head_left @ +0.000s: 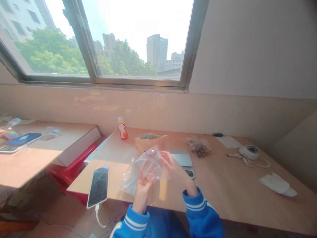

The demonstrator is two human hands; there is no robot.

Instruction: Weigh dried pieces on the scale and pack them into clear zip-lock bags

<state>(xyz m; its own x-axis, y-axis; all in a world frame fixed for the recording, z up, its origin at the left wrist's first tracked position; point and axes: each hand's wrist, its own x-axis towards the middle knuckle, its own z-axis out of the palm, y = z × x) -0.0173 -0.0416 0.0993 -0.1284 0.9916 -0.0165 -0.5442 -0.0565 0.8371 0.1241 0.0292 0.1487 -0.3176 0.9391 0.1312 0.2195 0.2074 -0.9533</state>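
Observation:
A clear plastic zip bag (131,173) is spread between my two hands above the front of the table. My left hand (145,181) grips it from below, with some fingers seen through the film. At its upper right edge, my right hand (170,163) pinches the bag. Red print shows near its top. Just behind stands a brown paper pouch (148,142) with its mouth open. Partly hidden by my right hand and wrist is a silver digital scale (182,158).
Right of the scale lie plastic bags of dark pieces (200,150). Farther right are a white corded device (249,152), white paper (228,142) and a crumpled white cloth or tissue (278,184). A drink bottle (122,129) stands at the back; a plugged-in phone (98,186) overhangs the left edge.

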